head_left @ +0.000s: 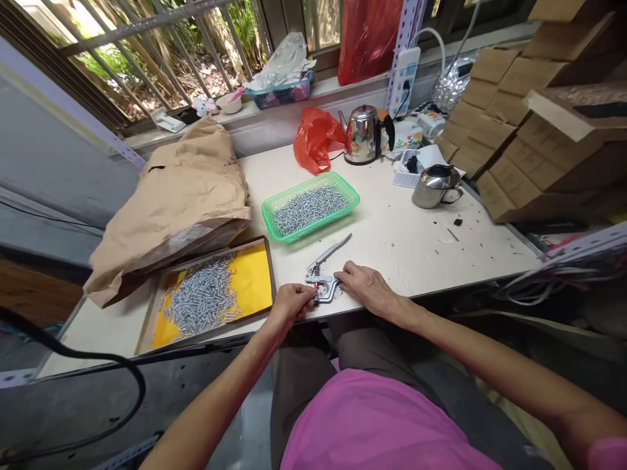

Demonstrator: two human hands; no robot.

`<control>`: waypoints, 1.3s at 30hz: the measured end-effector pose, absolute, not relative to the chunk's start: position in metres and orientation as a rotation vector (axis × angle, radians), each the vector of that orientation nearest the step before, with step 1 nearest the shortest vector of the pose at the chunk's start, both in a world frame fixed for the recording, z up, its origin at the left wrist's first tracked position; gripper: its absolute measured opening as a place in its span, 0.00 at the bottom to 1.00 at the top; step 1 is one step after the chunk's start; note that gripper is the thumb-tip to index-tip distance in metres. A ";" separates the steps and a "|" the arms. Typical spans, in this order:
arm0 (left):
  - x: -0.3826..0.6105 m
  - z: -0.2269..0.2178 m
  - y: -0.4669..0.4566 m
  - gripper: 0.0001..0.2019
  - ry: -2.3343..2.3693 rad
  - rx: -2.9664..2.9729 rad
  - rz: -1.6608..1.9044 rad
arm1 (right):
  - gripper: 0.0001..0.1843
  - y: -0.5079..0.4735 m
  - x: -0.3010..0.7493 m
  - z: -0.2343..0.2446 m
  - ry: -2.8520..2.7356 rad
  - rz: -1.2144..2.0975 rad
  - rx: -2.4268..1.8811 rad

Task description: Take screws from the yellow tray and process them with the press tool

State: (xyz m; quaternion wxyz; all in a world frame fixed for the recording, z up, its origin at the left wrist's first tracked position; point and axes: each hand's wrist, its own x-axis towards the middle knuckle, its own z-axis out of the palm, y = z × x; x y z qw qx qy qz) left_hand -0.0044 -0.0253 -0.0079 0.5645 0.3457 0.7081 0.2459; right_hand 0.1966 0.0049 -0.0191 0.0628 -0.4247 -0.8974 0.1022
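Note:
A silver hand-lever tool with a C-shaped frame [330,287] lies near the table's front edge, its long handle angled to the far right. My left hand [294,301] is closed in a pinch at the frame's left side, beside a small red part; what its fingertips hold is too small to make out. At the frame's right side, my right hand [367,287] has its fingers curled on the metal. Behind the tool stands a green plastic basket [271,225] of small silver metal pieces [311,209]. More such pieces [203,297] are heaped on a yellow-lined tray [268,274] to the left.
A large brown paper sack [181,170] leans behind the tray. Toward the back are a red plastic bag [316,140], a steel kettle [361,137] and a steel pot [431,189]. Stacked cardboard boxes [539,150] rise at the right. A black cable [132,372] loops at the left.

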 end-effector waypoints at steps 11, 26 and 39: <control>-0.013 0.002 -0.007 0.14 1.586 0.895 0.195 | 0.13 0.010 0.199 -0.023 -2.771 0.290 -1.264; -0.009 0.002 -0.024 0.16 1.574 0.774 0.222 | 0.57 0.076 0.207 -0.011 -2.999 0.417 -0.965; -0.004 0.004 -0.033 0.17 1.627 0.751 0.302 | 0.37 0.070 0.205 -0.005 -3.038 0.291 -0.989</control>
